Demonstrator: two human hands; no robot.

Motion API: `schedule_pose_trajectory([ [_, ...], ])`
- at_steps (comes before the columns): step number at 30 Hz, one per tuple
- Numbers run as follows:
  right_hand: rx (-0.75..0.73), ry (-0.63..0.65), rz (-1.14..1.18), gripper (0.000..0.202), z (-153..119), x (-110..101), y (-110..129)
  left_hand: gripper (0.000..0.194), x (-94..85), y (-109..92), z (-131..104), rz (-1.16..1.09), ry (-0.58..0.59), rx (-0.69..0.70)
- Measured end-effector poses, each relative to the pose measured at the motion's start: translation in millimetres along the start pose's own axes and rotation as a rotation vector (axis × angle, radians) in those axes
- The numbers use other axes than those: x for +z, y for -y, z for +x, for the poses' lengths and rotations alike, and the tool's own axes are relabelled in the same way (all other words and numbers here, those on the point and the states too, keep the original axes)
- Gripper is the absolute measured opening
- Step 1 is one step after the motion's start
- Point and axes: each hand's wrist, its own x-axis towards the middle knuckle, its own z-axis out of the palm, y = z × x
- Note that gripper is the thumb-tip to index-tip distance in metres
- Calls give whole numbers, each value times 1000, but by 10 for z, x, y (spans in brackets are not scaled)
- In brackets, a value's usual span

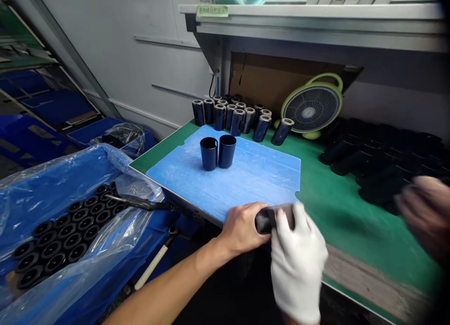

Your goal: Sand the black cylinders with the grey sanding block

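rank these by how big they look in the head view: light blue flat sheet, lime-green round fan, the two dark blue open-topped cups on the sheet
1. Light blue flat sheet
2. Lime-green round fan
3. Left dark blue open-topped cup and right dark blue open-topped cup, unranked: they look alike

This looks like a factory workshop: matching dark cylinders point(238, 122) stand grouped at upper middle, rows of black round parts point(70, 231) fill a film-lined blue crate point(59, 186) at lower left, and a labelled shelf point(316, 13) overhangs the green-topped counter point(330, 207).
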Motion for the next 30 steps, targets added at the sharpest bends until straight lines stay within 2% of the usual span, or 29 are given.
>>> schedule_pose_trajectory([
  [3, -86, 64, -123, 32, -237, -32, 207, 38, 7, 1, -1, 19, -3, -6],
  [5, -154, 22, -151, 31, -310, -54, 224, 40, 10, 1, -3, 16, -9, 6],
  [8, -159, -27, -166, 29, -280, -68, 226, 38, 4, -10, -3, 29, -13, 16],
  [12, -93, 50, -157, 30, -203, -74, 269, 32, -9, -32, -3, 50, -7, -14],
  [15, -139, 13, -115, 29, -222, -70, 260, 35, 4, -28, -14, 47, -11, 12],
  [19, -82, 28, -156, 29, -132, -82, 276, 36, 23, -18, -24, 76, -22, 15],
  [23, -133, 24, -118, 30, -226, -104, 341, 32, 18, -17, -22, 55, -25, 27],
  [26, -84, -7, -42, 29, -168, -29, 203, 38, 20, -10, -20, 56, -8, 48],
  [27, -32, -11, -3, 28, -62, 6, 98, 43, 21, -9, -18, 61, -5, 43],
  [30, 62, -156, 173, 34, 372, 56, -314, 54, 25, -9, -8, 46, -23, 1],
])
